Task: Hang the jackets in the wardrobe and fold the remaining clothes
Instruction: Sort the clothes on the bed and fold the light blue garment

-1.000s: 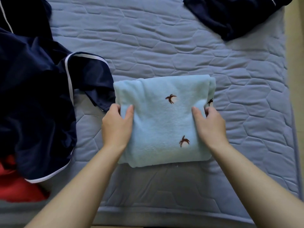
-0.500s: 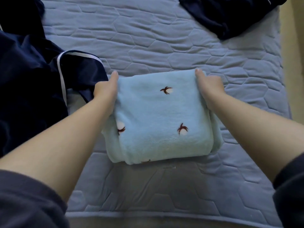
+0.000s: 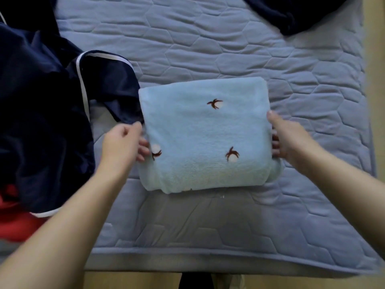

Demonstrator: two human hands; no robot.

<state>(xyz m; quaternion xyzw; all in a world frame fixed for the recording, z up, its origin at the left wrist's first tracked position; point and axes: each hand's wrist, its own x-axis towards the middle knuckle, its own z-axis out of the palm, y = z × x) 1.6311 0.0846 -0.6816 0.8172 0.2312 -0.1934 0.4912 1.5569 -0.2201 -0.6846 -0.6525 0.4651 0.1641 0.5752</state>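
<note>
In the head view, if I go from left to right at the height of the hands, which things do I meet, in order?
navy garment with white piping → left hand → light blue folded cloth → right hand → quilted bed cover

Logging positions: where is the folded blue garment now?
Head view: blue garment lies on the bed centre, between the left hand and right hand, beside the navy clothing.
</note>
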